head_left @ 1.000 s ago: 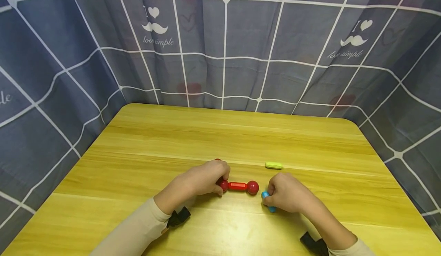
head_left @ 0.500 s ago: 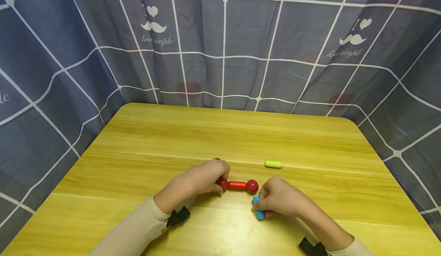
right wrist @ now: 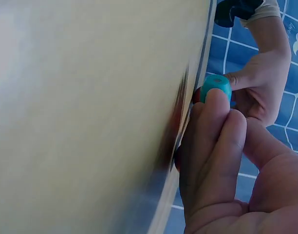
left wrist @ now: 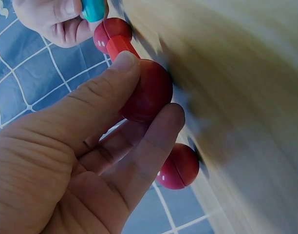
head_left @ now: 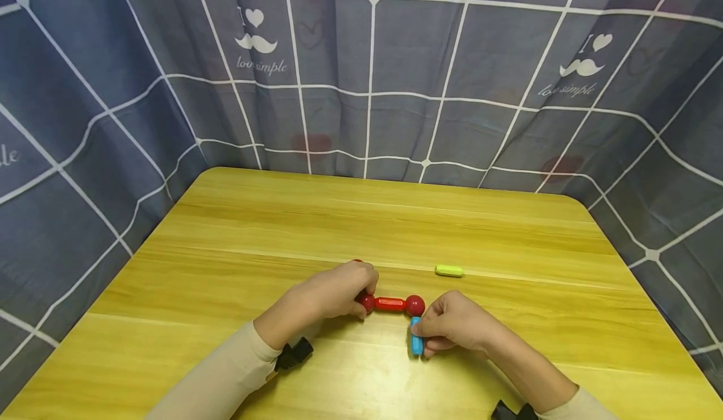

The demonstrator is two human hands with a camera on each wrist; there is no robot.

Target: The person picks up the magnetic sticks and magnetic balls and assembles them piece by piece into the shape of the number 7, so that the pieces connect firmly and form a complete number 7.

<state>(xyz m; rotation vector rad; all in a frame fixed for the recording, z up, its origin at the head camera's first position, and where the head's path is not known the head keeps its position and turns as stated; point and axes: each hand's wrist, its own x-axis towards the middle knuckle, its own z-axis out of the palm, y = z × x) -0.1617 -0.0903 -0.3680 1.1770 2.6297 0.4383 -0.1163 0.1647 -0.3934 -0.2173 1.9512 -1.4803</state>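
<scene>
Thumb and fingers of my left hand (head_left: 333, 291) pinch a glossy red ball (left wrist: 148, 92). A short red rod (head_left: 390, 304) runs rightward from that ball to a second red ball (head_left: 415, 305). Behind my left hand sits another red ball (left wrist: 178, 166), mostly hidden in the head view. My right hand (head_left: 460, 323) pinches a blue rod (head_left: 417, 337) between thumb and fingers. The rod points away from the body, its far end right at the near side of the second ball.
A lime-green rod (head_left: 449, 270) lies beyond my right hand on the wood-grain table (head_left: 271, 219). A grey curtain with white grid lines (head_left: 407, 125) hangs along the table's back and sides.
My right hand has carried the blue rod leftward and turned it to line up under the right-hand red ball, its end now against it. My left hand has stayed in place.
</scene>
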